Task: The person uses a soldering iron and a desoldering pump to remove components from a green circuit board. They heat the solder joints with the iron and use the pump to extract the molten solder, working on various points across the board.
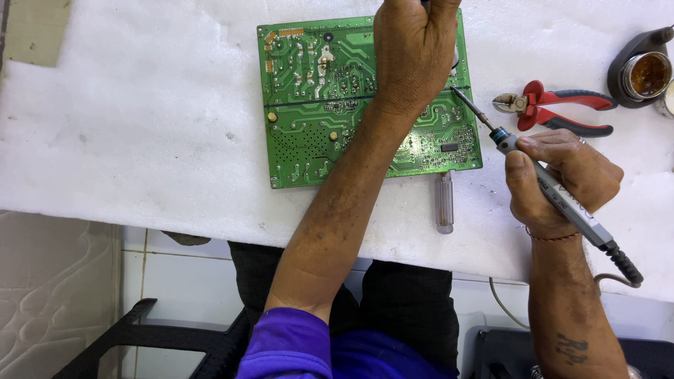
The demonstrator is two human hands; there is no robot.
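Left hand (414, 56) is closing its fingers on something unclear above the green circuit board (316, 105), steadying it on the counter (126, 133); right hand (562, 175) is pinching a soldering iron (554, 193) pen-style, tip touching the board's right edge | red pliers (554, 109) lying nearby

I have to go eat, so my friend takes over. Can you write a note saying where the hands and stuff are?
Left hand: fist over the green circuit board, holding something hidden.
Right hand: holds the soldering iron like a pen, tip at the board's right edge.
Nearby: red pliers, clear-handled screwdriver, round tin, all on the white foam pad.
Done or left: joints too small to tell.
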